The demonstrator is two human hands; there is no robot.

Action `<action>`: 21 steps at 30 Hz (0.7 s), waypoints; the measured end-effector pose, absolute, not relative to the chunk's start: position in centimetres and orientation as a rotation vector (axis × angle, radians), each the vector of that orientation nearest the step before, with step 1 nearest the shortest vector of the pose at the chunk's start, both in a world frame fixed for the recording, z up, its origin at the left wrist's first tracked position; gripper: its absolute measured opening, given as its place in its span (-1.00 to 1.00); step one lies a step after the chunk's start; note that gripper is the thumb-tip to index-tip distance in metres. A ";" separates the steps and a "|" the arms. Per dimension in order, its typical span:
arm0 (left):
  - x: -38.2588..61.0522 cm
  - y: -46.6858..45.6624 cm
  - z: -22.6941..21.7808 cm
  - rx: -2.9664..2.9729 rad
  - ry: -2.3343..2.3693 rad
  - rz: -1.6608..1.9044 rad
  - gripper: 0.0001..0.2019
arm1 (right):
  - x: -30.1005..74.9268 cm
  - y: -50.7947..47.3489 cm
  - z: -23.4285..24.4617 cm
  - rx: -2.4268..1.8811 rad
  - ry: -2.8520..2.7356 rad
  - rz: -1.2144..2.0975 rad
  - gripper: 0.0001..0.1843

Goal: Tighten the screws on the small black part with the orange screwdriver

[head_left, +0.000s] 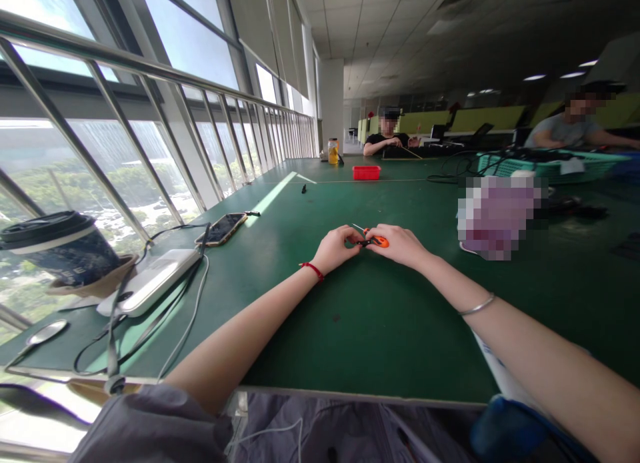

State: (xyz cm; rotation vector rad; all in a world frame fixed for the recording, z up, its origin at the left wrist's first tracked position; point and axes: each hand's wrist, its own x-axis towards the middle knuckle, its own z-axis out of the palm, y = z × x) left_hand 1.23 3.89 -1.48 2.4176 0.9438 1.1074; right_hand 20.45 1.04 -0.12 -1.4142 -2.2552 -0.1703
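Both hands meet over the middle of the green bench (370, 330), forearms reaching in from the near edge. The right hand (401, 244) has its fingers closed on an orange tool (381, 242), part of which shows between them. The left hand (336, 248) stands just beside it, its fingers bent and pinching a black part (362, 242); whether this belongs to the tool or is a separate piece cannot be determined. A thin metal tip (358, 227) projects toward the far left between the hands. The left wrist bears a red cord (313, 270), the right forearm a silver bangle (477, 306).

Left of the hands and well apart from them, a phone (223, 229) lies flat. Nearer, a white device (157, 282) lies among cables, beside a lidded cup (65, 250) that appears tilted. Beyond the hands, a small black item (303, 189) lies to the left, a red tray (366, 173) farther off, and a jar (333, 151) stands near the far end. To the right are a blurred pink item (500, 216) and, farther, a green basket (555, 170). One co-worker (387, 140) sits at the far end, another (565, 130) at far right.
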 end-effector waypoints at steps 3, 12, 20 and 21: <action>1.2 4.0 -1.6 2.416 0.944 1.105 -0.88 | 20.3 0.8 0.1 -1.413 -2.281 -0.238 -0.82; 0.9 4.8 -1.8 2.243 0.922 1.045 -0.87 | 19.8 0.3 0.6 -1.365 -2.386 -0.387 -0.81; 0.5 5.5 -2.3 1.973 0.804 0.928 -0.74 | 19.7 0.1 0.8 -1.385 -2.465 -0.438 -0.79; 0.5 5.4 -2.3 1.996 0.820 0.934 -0.75 | 19.7 0.2 0.9 -1.397 -2.463 -0.435 -0.78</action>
